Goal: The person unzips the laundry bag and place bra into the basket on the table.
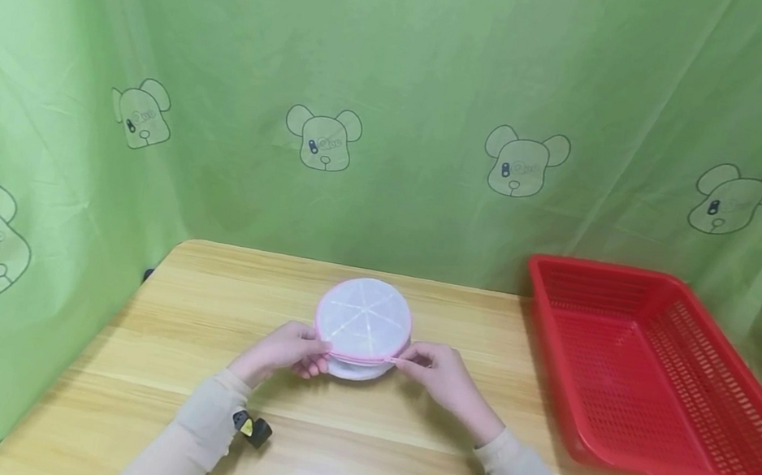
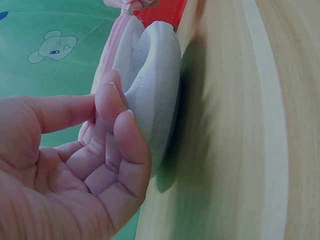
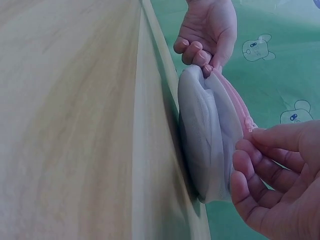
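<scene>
A round white mesh laundry bag [image 1: 364, 317] with a pink zipper around its top edge sits on the wooden table, its lid facing up. My left hand [image 1: 294, 348] pinches the bag's rim at the near left between thumb and forefinger. On the opposite side, my right hand [image 1: 438, 373] pinches the small zipper pull [image 3: 250, 125] at the near right. The pink zipper [image 2: 112, 50] runs between both hands along the front edge. Below it, the soft mesh side [image 2: 155, 95] folds inward. The bag's inside is hidden.
A large red plastic basket [image 1: 564, 396] with slotted walls stands on the right of the wooden table [image 1: 354, 463]. Green curtains [image 1: 413, 218] with printed bear heads enclose the table at the back and sides.
</scene>
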Tool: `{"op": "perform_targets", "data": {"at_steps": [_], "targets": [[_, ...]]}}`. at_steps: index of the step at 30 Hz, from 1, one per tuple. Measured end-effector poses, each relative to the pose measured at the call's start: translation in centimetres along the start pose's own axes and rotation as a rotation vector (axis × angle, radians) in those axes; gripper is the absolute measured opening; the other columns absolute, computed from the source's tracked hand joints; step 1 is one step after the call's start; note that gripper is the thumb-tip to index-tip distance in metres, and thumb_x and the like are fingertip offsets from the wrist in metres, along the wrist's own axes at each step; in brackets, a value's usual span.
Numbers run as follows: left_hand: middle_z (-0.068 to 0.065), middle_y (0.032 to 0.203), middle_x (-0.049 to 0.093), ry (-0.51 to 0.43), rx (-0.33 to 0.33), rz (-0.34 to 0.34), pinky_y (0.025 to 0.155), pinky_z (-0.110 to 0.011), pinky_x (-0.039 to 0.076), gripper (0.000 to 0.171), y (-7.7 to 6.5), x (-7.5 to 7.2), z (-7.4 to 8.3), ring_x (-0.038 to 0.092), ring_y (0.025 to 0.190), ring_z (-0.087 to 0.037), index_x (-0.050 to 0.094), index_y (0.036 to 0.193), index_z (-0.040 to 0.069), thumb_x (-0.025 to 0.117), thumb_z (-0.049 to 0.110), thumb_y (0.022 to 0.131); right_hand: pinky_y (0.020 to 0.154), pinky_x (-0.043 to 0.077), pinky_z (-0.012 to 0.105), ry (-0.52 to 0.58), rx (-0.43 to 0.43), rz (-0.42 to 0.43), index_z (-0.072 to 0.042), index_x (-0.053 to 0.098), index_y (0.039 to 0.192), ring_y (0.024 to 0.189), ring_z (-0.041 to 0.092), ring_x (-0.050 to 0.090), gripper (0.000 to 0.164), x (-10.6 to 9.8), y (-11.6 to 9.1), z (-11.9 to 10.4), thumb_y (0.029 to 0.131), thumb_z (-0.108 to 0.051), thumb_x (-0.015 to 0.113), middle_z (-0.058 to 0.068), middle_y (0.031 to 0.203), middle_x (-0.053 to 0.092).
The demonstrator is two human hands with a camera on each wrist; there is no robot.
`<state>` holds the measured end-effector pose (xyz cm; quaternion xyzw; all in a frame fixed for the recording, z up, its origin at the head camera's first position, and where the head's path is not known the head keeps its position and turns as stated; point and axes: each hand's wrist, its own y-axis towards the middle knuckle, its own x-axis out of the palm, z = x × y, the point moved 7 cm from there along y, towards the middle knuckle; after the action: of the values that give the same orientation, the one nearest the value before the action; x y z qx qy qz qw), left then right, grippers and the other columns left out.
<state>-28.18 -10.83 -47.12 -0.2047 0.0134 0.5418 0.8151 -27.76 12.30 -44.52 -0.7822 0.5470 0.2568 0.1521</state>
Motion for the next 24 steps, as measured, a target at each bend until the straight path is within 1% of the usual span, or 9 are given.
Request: {"op": "perform_targets", "data": {"at_steps": [4, 9, 14, 18, 24], "targets": [[-0.002, 0.073, 0.067, 0.001, -0.004, 0.002, 0.058, -0.019, 0.053, 0.024, 0.1, 0.0, -0.1, 0.059, 0.060, -0.008, 0.066, 0.099, -0.005, 0.056, 0.016, 0.096, 0.078, 0.052, 0.032, 0.004, 0.000, -0.002, -0.007, 0.072, 0.092, 0.079, 0.013, 0.060, 0.012, 0.0, 0.0, 0.1, 0.088, -0.018, 0.069, 0.005, 0.087, 0.071], [-0.002, 0.072, 0.067, 0.001, -0.006, 0.000, 0.058, -0.019, 0.053, 0.024, 0.1, 0.0, -0.1, 0.059, 0.060, -0.008, 0.066, 0.098, -0.005, 0.056, 0.016, 0.096, 0.077, 0.052, 0.031, 0.004, 0.018, 0.003, -0.008, 0.073, 0.093, 0.079, 0.014, 0.060, 0.013, -0.4, 0.1, 0.5, 0.089, -0.020, 0.068, 0.006, 0.089, 0.071], [-0.002, 0.072, 0.067, 0.001, -0.006, 0.001, 0.058, -0.019, 0.053, 0.024, 0.1, -0.1, -0.1, 0.059, 0.060, -0.008, 0.066, 0.097, -0.006, 0.056, 0.016, 0.096, 0.076, 0.051, 0.031, 0.013, 0.029, 0.013, -0.006, 0.072, 0.094, 0.079, 0.015, 0.060, 0.016, -0.9, 0.3, 0.7, 0.089, -0.020, 0.068, 0.006, 0.088, 0.071], [-0.001, 0.072, 0.067, 0.000, -0.006, 0.001, 0.058, -0.019, 0.053, 0.024, 0.1, -0.1, -0.1, 0.059, 0.060, -0.008, 0.066, 0.097, -0.005, 0.056, 0.016, 0.096, 0.077, 0.051, 0.031, 0.009, 0.028, 0.014, -0.005, 0.072, 0.094, 0.079, 0.015, 0.060, 0.016, -1.0, 0.3, 0.8, 0.090, -0.019, 0.068, 0.005, 0.087, 0.071], [-0.001, 0.071, 0.067, -0.001, -0.007, 0.002, 0.058, -0.019, 0.053, 0.024, 0.1, -0.1, -0.1, 0.059, 0.060, -0.008, 0.067, 0.096, -0.005, 0.056, 0.016, 0.096, 0.077, 0.051, 0.031, 0.001, 0.017, 0.014, -0.004, 0.072, 0.092, 0.079, 0.014, 0.060, 0.015, -1.1, 0.3, 0.7, 0.090, -0.019, 0.068, 0.005, 0.088, 0.071]]}}
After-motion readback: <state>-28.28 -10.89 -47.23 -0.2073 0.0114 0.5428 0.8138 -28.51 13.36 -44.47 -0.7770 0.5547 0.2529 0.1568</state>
